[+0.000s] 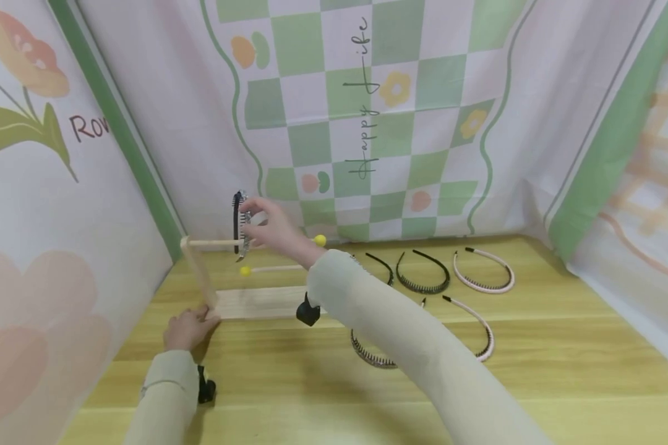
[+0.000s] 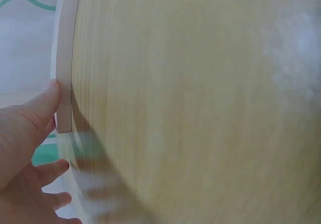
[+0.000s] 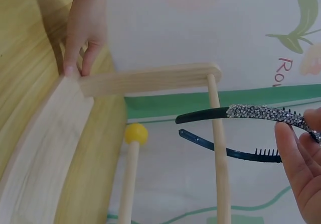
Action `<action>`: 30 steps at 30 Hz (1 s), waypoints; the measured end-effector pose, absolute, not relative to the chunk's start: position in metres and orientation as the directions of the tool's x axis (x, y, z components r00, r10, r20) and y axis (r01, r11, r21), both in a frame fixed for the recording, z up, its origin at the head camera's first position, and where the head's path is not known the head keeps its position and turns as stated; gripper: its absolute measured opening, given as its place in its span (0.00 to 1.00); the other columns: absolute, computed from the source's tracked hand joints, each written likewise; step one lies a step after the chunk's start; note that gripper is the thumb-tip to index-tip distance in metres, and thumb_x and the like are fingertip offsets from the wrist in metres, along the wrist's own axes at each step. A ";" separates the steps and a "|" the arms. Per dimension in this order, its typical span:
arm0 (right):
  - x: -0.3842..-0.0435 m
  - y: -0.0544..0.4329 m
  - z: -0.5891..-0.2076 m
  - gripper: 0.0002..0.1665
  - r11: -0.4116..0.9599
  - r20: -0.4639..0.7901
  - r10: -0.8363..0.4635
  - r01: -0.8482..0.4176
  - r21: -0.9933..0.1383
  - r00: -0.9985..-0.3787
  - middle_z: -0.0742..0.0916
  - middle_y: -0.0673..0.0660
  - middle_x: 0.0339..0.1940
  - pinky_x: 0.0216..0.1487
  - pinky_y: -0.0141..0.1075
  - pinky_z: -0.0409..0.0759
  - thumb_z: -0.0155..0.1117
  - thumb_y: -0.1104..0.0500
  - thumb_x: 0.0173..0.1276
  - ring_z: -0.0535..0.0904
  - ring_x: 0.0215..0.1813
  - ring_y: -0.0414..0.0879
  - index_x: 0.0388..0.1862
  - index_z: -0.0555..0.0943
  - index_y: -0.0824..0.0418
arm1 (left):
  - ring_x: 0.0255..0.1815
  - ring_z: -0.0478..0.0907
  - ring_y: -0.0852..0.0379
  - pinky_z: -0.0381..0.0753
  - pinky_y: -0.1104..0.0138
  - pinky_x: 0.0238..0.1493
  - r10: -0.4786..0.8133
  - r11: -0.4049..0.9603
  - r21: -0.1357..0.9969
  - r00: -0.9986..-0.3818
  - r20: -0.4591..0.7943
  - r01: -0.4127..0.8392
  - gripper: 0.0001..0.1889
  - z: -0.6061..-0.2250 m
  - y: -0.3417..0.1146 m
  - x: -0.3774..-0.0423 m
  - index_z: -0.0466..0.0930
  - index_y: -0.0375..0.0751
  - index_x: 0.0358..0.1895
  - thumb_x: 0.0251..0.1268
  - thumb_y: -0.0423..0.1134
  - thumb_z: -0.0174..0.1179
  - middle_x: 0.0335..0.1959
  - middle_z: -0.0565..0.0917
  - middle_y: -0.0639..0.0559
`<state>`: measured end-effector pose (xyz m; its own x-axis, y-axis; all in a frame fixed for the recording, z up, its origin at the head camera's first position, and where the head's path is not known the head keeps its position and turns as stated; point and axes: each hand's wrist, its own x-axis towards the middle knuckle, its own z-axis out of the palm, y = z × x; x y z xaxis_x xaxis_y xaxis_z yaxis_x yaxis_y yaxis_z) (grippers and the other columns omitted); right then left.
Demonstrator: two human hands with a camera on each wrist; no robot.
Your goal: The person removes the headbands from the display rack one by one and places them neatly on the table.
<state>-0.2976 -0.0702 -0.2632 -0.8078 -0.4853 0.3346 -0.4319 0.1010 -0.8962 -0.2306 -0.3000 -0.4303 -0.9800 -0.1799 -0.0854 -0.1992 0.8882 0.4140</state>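
My right hand point(image 1: 275, 232) holds a black toothed headband point(image 3: 266, 113) between thumb and fingers, its outer side covered in glittering stones. The headband's open ends point down, one on each side of the upper bar point(image 1: 214, 243) of a wooden rack. At the rack's left end, my left hand point(image 1: 186, 330) grips the corner of the flat base point(image 1: 261, 303), below the upright point(image 1: 200, 272). In the left wrist view, the thumb point(image 2: 47, 101) presses the base's edge. A lower bar point(image 1: 278, 267) ends in a yellow ball point(image 1: 245, 271). My right arm hides the rack's right part.
To the right on the wooden table point(image 1: 562, 346) lie a black headband point(image 1: 423, 289), two pink ones, one at the back point(image 1: 487, 290) and one nearer point(image 1: 490, 337), and a glittery dark one point(image 1: 373, 358). Another dark headband point(image 1: 388, 271) is partly hidden by my sleeve. Patterned curtains point(image 1: 345, 142) surround the table.
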 end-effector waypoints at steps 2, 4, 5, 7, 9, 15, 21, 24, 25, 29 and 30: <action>-0.298 -0.064 -0.262 0.21 0.102 0.341 -0.478 -0.437 -0.893 -0.809 0.76 0.63 0.49 0.32 0.36 0.82 0.59 0.71 0.62 0.80 0.31 0.51 0.54 0.71 0.65 | 0.54 0.60 0.24 0.63 0.37 0.48 -0.184 0.887 0.415 -0.979 -0.089 -0.204 0.33 -0.431 -0.301 -0.231 0.61 0.40 0.66 0.65 0.58 0.50 0.61 0.63 0.25; -0.298 -0.059 -0.261 0.21 0.102 0.338 -0.474 -0.432 -0.896 -0.813 0.76 0.61 0.49 0.32 0.35 0.82 0.60 0.71 0.62 0.80 0.31 0.50 0.54 0.71 0.65 | 0.55 0.60 0.24 0.63 0.38 0.47 -0.187 0.884 0.418 -0.978 -0.092 -0.208 0.33 -0.432 -0.301 -0.231 0.61 0.41 0.66 0.64 0.58 0.50 0.61 0.63 0.25; -0.298 -0.055 -0.260 0.21 0.101 0.335 -0.471 -0.427 -0.899 -0.816 0.76 0.61 0.49 0.31 0.35 0.82 0.60 0.71 0.61 0.80 0.32 0.50 0.55 0.71 0.65 | 0.55 0.59 0.23 0.63 0.37 0.47 -0.187 0.883 0.421 -0.978 -0.093 -0.209 0.34 -0.432 -0.301 -0.231 0.61 0.41 0.66 0.64 0.59 0.50 0.61 0.63 0.25; -0.297 -0.049 -0.259 0.21 0.104 0.329 -0.467 -0.420 -0.902 -0.821 0.76 0.61 0.49 0.32 0.35 0.82 0.60 0.70 0.62 0.80 0.32 0.50 0.55 0.71 0.64 | 0.55 0.58 0.23 0.62 0.37 0.48 -0.188 0.880 0.426 -0.977 -0.097 -0.211 0.34 -0.432 -0.301 -0.232 0.61 0.41 0.67 0.64 0.58 0.50 0.61 0.62 0.25; -0.297 -0.043 -0.258 0.21 0.102 0.324 -0.464 -0.413 -0.905 -0.824 0.75 0.61 0.50 0.33 0.35 0.82 0.60 0.69 0.63 0.80 0.34 0.51 0.55 0.71 0.64 | 0.56 0.57 0.23 0.61 0.36 0.49 -0.185 0.881 0.426 -0.978 -0.095 -0.207 0.34 -0.433 -0.302 -0.233 0.61 0.41 0.67 0.64 0.58 0.50 0.62 0.61 0.25; -0.296 -0.025 -0.257 0.21 0.122 0.334 -0.451 -0.428 -0.896 -0.828 0.75 0.59 0.51 0.34 0.36 0.82 0.60 0.68 0.63 0.80 0.36 0.51 0.55 0.71 0.63 | 0.56 0.56 0.21 0.60 0.35 0.49 -0.169 0.889 0.419 -0.982 -0.082 -0.187 0.34 -0.433 -0.302 -0.232 0.61 0.39 0.66 0.64 0.58 0.50 0.61 0.61 0.23; -0.294 -0.009 -0.258 0.20 0.086 0.346 -0.424 -0.418 -0.905 -0.837 0.74 0.58 0.50 0.36 0.40 0.82 0.60 0.69 0.63 0.81 0.36 0.52 0.54 0.71 0.63 | 0.57 0.55 0.21 0.60 0.35 0.48 -0.162 0.886 0.426 -0.983 -0.083 -0.182 0.33 -0.429 -0.299 -0.230 0.61 0.39 0.66 0.64 0.57 0.50 0.62 0.59 0.23; -0.292 0.000 -0.258 0.22 0.068 0.346 -0.415 -0.407 -0.911 -0.842 0.73 0.58 0.50 0.38 0.40 0.82 0.59 0.69 0.62 0.81 0.36 0.53 0.56 0.71 0.63 | 0.57 0.55 0.21 0.61 0.35 0.48 -0.161 0.886 0.426 -0.983 -0.084 -0.182 0.33 -0.428 -0.299 -0.229 0.61 0.39 0.66 0.64 0.57 0.50 0.62 0.60 0.23; -0.292 0.003 -0.258 0.22 0.068 0.348 -0.414 -0.410 -0.910 -0.841 0.73 0.58 0.51 0.38 0.40 0.82 0.59 0.69 0.62 0.81 0.36 0.53 0.56 0.71 0.63 | 0.56 0.55 0.21 0.61 0.35 0.48 -0.161 0.886 0.427 -0.983 -0.085 -0.182 0.33 -0.428 -0.298 -0.229 0.61 0.39 0.66 0.64 0.57 0.50 0.62 0.60 0.23; -0.291 0.015 -0.259 0.21 0.077 0.359 -0.410 -0.424 -0.902 -0.839 0.73 0.57 0.52 0.38 0.40 0.82 0.59 0.68 0.63 0.81 0.37 0.52 0.56 0.70 0.62 | 0.56 0.56 0.21 0.61 0.35 0.48 -0.162 0.884 0.429 -0.983 -0.088 -0.184 0.34 -0.428 -0.299 -0.229 0.61 0.39 0.66 0.64 0.58 0.50 0.62 0.60 0.23; -0.291 0.018 -0.259 0.21 0.082 0.364 -0.406 -0.430 -0.899 -0.838 0.73 0.57 0.52 0.38 0.41 0.82 0.59 0.68 0.63 0.81 0.37 0.52 0.55 0.71 0.62 | 0.56 0.56 0.21 0.60 0.35 0.49 -0.163 0.884 0.429 -0.983 -0.090 -0.185 0.34 -0.428 -0.299 -0.230 0.61 0.39 0.66 0.64 0.58 0.50 0.62 0.60 0.23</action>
<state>-0.2909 0.0182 -0.2592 -0.8384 -0.4057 0.3640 -0.4301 0.0822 -0.8990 -0.2296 -0.2992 -0.4281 -0.9826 -0.1627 -0.0896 -0.1855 0.8840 0.4292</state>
